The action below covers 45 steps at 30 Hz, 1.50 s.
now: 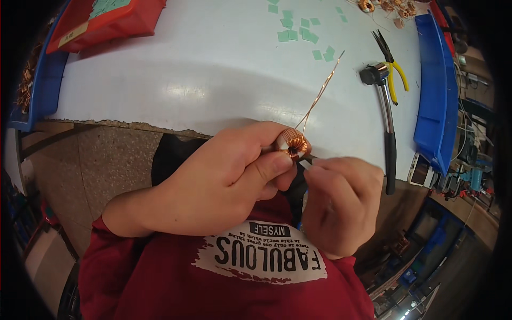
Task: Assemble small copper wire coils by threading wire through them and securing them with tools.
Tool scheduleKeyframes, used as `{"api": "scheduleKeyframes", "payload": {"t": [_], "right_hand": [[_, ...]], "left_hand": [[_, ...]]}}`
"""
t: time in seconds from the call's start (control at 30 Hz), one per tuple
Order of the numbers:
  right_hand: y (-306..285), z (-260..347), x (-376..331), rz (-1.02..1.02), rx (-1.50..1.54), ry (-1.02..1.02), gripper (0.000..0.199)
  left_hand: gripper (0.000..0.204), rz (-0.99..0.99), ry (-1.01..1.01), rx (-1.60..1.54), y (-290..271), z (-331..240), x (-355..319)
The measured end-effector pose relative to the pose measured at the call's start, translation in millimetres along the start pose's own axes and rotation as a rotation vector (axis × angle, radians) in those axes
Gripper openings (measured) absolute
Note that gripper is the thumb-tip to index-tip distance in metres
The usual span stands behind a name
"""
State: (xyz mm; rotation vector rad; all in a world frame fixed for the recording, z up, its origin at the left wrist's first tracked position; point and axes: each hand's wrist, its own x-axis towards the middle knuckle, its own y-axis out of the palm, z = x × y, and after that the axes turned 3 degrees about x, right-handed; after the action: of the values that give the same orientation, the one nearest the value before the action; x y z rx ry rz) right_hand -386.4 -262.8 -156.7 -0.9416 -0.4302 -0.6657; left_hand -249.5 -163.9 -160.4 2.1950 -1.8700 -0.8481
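Observation:
Between the thumb and fingers of my left hand (224,170) is a copper-wound toroid coil (294,143), held just past the table's front edge. Two long copper wire ends rise from it toward the far right, crossing close to the coil. My right hand (344,197) is beside it on the right, its fingertips pinched on a small pale piece (306,164). Only a sliver of that piece shows, so its kind is unclear. A small gap separates the right fingertips from the coil.
Green square sheets (288,35) lie scattered at the table's far middle. A hammer (386,101) and yellow-handled pliers (393,66) rest at right, near a blue bin (436,101). A red bin (128,24) of green pieces stands far left; more coils (397,8) sit far right.

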Motion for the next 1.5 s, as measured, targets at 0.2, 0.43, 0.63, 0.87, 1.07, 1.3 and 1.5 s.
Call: {"api": "scheduleKeyframes", "payload": {"t": [0.2, 0.43, 0.63, 0.87, 1.07, 1.3, 1.5], "right_hand": [[-0.3, 0.8, -4.3, 0.026, -0.137, -0.109, 0.020], [5.3, -1.4, -5.1, 0.040, -0.178, -0.167, 0.020], [8.4, 1.6, -5.3, 0.042, -0.199, -0.169, 0.021], [8.3, 3.3, -0.5, 0.093, -0.193, -0.130, 0.024], [-2.3, -2.5, 15.1, 0.137, -0.234, -0.185, 0.018], [-1.8, 2.3, 3.4, -0.021, -0.076, -0.079, 0.022], [-0.9, -4.3, 3.6, -0.060, 0.038, -0.060, 0.022]], "left_hand": [[0.027, 0.011, 0.027, 0.069, 0.4, 0.1, -1.9], [0.033, 0.036, 0.080, 0.219, -5.0, 2.6, -2.9], [0.036, 0.025, 0.072, 0.247, -5.8, 5.6, -6.0], [0.036, -0.026, 0.097, 0.232, -4.2, 5.2, -5.7], [0.038, -0.014, 0.288, 0.489, 6.6, 4.6, 0.3], [0.027, -0.236, 0.102, 0.352, 19.2, 12.0, -6.2], [0.025, -0.253, 0.119, 0.348, 23.1, 13.3, -6.8]]}}
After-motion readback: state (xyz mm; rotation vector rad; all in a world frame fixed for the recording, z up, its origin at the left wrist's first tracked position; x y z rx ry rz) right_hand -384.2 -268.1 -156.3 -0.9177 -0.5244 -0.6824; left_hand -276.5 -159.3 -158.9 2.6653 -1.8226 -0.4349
